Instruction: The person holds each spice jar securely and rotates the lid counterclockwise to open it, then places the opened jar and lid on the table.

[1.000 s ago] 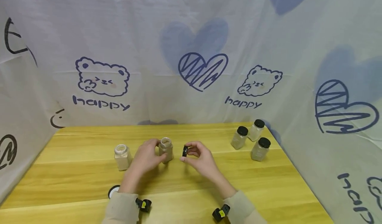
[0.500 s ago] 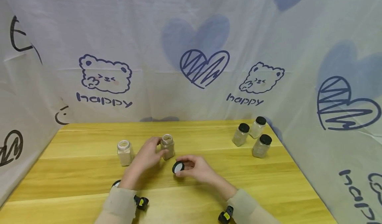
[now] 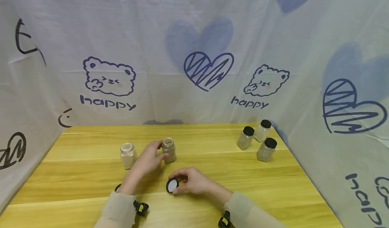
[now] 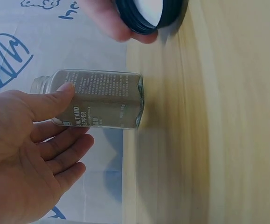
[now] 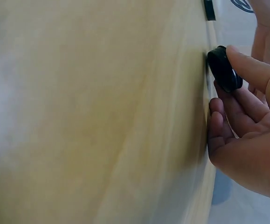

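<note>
My left hand (image 3: pixel 151 159) holds an uncapped glass spice jar (image 3: pixel 169 150) between thumb and fingers; the jar stands upright on the table. In the left wrist view this jar (image 4: pixel 100 99) shows white print reading "salt and pepper" and greyish-brown powder inside. Nearer the front, my right hand (image 3: pixel 192 181) pinches a black screw lid (image 3: pixel 172 186) by its edge, its white inside turned toward the head camera. The right wrist view shows the lid (image 5: pixel 224 69) between thumb and fingers, close to the tabletop. Another open jar (image 3: pixel 128 156), with pale powder, stands left of my left hand.
Three jars with black lids stand at the back right: a front one (image 3: pixel 267 149), a left one (image 3: pixel 245 138) and a rear one (image 3: pixel 262 131). A second black lid (image 3: pixel 118 187) lies partly hidden behind my left forearm. A printed cloth (image 3: pixel 158 96) hangs behind the wooden table (image 3: pixel 212 137).
My right hand has brought the lid toward the front and left, away from the jar, turning its white inside into view. My left hand stays at the jar.
</note>
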`<action>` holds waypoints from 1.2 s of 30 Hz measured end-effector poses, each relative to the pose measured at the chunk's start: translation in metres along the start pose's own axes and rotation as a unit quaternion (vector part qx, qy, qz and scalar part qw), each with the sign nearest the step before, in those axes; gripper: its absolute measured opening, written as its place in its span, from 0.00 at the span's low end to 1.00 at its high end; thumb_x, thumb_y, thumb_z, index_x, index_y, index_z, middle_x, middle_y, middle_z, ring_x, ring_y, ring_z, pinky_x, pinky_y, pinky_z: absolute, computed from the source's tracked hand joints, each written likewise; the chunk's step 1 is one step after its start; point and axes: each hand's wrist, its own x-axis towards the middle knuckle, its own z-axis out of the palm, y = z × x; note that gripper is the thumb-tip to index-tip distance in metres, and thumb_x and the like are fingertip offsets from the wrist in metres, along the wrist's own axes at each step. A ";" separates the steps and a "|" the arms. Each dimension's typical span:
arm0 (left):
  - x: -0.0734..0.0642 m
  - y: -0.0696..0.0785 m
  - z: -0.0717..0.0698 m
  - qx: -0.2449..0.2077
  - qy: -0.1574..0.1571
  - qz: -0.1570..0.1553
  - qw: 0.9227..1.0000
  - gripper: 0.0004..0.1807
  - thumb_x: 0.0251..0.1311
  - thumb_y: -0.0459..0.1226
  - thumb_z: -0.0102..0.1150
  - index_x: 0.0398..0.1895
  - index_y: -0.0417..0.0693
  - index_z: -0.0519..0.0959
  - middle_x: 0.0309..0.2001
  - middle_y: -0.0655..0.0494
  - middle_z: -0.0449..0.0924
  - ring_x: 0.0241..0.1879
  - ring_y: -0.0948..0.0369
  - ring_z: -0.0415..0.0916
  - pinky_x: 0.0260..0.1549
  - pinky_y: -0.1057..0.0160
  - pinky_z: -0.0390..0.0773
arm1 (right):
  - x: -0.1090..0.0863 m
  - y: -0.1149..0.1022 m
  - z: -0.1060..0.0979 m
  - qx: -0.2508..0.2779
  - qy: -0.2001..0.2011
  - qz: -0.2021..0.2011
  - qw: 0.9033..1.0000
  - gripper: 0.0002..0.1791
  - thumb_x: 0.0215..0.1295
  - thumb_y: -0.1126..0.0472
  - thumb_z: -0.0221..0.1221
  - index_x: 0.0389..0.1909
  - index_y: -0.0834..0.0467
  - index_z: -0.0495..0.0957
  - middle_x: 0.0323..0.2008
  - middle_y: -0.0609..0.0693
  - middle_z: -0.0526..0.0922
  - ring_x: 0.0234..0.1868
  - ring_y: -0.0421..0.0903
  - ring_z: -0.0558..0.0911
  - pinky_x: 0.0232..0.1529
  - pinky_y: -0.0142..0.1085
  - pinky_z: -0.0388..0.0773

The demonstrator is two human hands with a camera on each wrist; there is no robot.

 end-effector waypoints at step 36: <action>-0.020 0.020 -0.007 -0.023 0.093 0.019 0.995 0.37 0.71 0.40 0.63 0.77 0.35 0.61 0.72 0.37 0.66 0.72 0.39 0.61 0.70 0.36 0.65 | -0.019 -0.015 -0.011 -0.045 0.080 -0.074 0.993 0.24 0.69 0.61 0.68 0.63 0.62 0.79 0.58 0.55 0.83 0.55 0.57 0.83 0.55 0.43 0.83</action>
